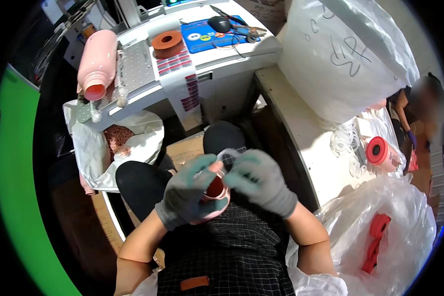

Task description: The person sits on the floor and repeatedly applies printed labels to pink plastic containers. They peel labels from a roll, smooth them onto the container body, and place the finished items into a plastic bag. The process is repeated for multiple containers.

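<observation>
Left hand (185, 195) grips a pink bottle (213, 195); right hand (259, 180), at three o'clock, pinches a clear ring (228, 157) above its mouth.

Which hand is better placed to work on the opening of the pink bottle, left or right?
Probably the right hand: its fingers are at the opening of the pink bottle, apparently pinching a thin clear piece there. The left hand wraps the body, steadying it.

pink bottle (213, 193) mostly hidden by gloved hands, co-worker's face (427, 98) blurred
</observation>
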Demonstrator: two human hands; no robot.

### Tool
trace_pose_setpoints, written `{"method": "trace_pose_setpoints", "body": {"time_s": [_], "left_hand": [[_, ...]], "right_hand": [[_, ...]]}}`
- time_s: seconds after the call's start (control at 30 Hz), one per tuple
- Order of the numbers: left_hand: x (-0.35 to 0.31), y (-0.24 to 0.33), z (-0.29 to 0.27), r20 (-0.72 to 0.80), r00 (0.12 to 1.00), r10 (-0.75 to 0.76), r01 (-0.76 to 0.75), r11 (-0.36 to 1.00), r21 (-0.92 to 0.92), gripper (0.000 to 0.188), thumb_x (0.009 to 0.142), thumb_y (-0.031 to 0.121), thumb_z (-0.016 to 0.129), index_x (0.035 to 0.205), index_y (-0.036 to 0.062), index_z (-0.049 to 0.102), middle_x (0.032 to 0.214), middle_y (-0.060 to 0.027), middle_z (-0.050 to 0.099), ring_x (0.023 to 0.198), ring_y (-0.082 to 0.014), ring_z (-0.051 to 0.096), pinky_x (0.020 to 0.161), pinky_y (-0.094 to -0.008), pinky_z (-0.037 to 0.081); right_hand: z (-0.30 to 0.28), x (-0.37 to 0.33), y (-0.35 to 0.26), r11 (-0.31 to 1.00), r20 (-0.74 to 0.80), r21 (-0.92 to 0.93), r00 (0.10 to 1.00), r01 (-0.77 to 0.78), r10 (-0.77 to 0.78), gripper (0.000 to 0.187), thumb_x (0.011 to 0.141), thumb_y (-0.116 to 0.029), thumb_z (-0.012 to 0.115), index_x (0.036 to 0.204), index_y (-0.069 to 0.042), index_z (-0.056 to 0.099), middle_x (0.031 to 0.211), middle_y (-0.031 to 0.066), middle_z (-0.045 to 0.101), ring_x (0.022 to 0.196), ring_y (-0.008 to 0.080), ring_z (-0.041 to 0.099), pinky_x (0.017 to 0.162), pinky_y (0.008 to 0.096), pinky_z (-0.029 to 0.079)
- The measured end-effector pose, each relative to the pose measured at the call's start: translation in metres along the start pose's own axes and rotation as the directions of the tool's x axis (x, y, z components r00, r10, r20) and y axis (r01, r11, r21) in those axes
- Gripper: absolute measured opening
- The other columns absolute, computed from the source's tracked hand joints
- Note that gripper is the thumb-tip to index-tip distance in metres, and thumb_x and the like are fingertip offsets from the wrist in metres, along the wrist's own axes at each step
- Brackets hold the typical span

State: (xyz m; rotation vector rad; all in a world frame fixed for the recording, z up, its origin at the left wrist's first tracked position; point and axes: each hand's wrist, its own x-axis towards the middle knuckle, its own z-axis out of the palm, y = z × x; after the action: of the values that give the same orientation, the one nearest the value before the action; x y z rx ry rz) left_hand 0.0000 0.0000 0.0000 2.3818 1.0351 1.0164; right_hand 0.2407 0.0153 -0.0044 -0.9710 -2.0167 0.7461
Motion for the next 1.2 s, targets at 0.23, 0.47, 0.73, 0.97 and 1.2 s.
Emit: {"method": "trace_pose_setpoints", "body": {"time_s": [0.23, 0.47, 0.73, 0.97, 1.2], "left_hand": [[-0.02, -0.008, -0.026, 0.024, 0.997, -0.072, 0.072, 0.997, 0.01, 0.037, 0.062, 0.033, 0.093, 0.077, 0.0111, 0.067, 0.095, -0.0099, 0.066, 0.093, -0.0339, 0.065, 0.078, -0.0433, 0.054], [-0.022, -0.012, -0.044, 0.183, 0.982, 0.035, -0.053, 0.994, 0.099, 0.028, 0.068, 0.029, 0.086, 0.081, 0.0103, 0.069, 0.096, -0.0111, 0.066, 0.1, -0.0371, 0.062, 0.093, -0.0543, 0.048], [-0.005, 0.002, -0.052, 0.122, 0.983, -0.136, 0.069, 0.894, 0.443, 0.028, 0.068, 0.019, 0.074, 0.094, 0.0104, 0.073, 0.088, -0.0079, 0.066, 0.092, -0.031, 0.065, 0.095, -0.0494, 0.05], [0.024, -0.003, -0.05, 0.276, 0.961, 0.003, -0.161, 0.819, 0.551, 0.012, 0.065, 0.021, 0.073, 0.074, 0.0123, 0.072, 0.082, -0.0053, 0.063, 0.086, -0.0277, 0.063, 0.083, -0.0423, 0.053], [0.029, -0.021, -0.05, 0.549, 0.831, -0.091, -0.158, 0.908, 0.389, 0.018, 0.071, 0.023, 0.076, 0.083, 0.0104, 0.072, 0.086, -0.0077, 0.065, 0.086, -0.0301, 0.068, 0.073, -0.0431, 0.055]], "right_hand": [[0.036, 0.019, -0.028, 0.917, 0.178, -0.236, 0.942, 0.322, -0.285, 0.041, 0.086, -0.038, 0.078, 0.112, -0.007, 0.072, 0.117, 0.0106, 0.068, 0.114, 0.0306, 0.067, 0.109, 0.0489, 0.049], [0.043, 0.013, -0.033, 0.959, 0.322, -0.132, 0.925, 0.252, -0.199, 0.043, 0.08, -0.042, 0.083, 0.105, -0.01, 0.069, 0.101, 0.0082, 0.06, 0.086, 0.027, 0.055, 0.077, 0.0431, 0.044], [0.073, 0.01, -0.036, 0.948, 0.18, -0.196, 0.959, 0.252, -0.218, 0.049, 0.085, -0.04, 0.077, 0.117, -0.003, 0.066, 0.101, 0.0095, 0.059, 0.086, 0.0266, 0.057, 0.074, 0.0412, 0.048], [0.065, 0.001, -0.026, 0.901, 0.271, -0.294, 0.932, 0.319, -0.241, 0.027, 0.086, -0.031, 0.07, 0.101, -0.009, 0.071, 0.104, 0.0078, 0.06, 0.09, 0.0258, 0.061, 0.076, 0.0409, 0.051], [0.061, 0.002, -0.029, 0.917, 0.215, -0.246, 0.94, 0.313, -0.263, 0.032, 0.087, -0.039, 0.077, 0.094, -0.008, 0.07, 0.096, 0.0059, 0.062, 0.083, 0.024, 0.063, 0.071, 0.0386, 0.05]]}}
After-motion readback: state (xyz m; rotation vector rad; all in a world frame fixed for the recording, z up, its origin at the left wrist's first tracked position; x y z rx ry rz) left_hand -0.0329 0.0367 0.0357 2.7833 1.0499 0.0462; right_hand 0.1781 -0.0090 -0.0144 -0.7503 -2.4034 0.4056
